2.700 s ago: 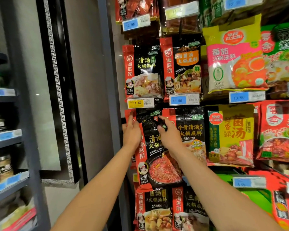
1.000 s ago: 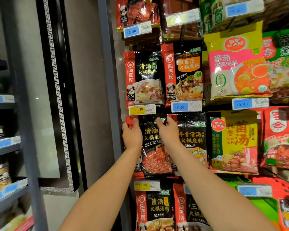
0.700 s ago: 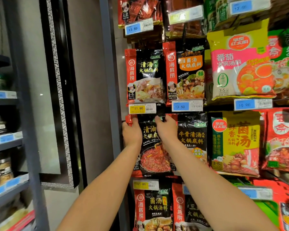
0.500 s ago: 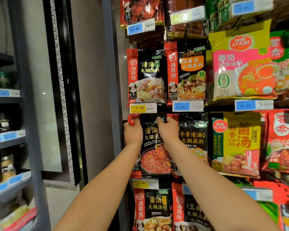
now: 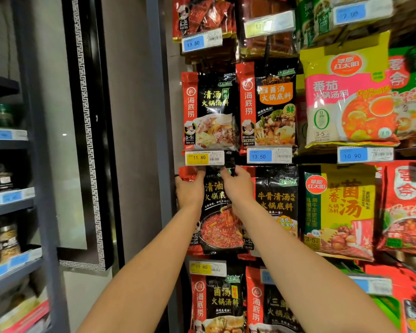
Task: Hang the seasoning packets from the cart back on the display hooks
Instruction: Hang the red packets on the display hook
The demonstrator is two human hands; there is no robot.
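Note:
A black and red seasoning packet [image 5: 220,227] with a red soup picture hangs upright in the leftmost column of the display. My left hand [image 5: 189,191] grips its red upper left corner. My right hand [image 5: 235,186] pinches its top edge beside a black hook end [image 5: 231,163], just under the yellow 11.80 price tag [image 5: 204,157]. The hook itself and the packet's hanging hole are hidden behind the tag and my fingers. The cart is not in view.
Other packets hang all round: a black one [image 5: 277,200] right beside, yellow [image 5: 339,207] further right, two black and red ones [image 5: 210,111] above and more below. A grey upright post [image 5: 157,116] bounds the display's left. Shelves with jars [image 5: 7,236] stand far left.
The packet has gone from tilted and lower to upright and higher, its top now under the yellow tag. Both hands rose with it and have held nearly still for the last second.

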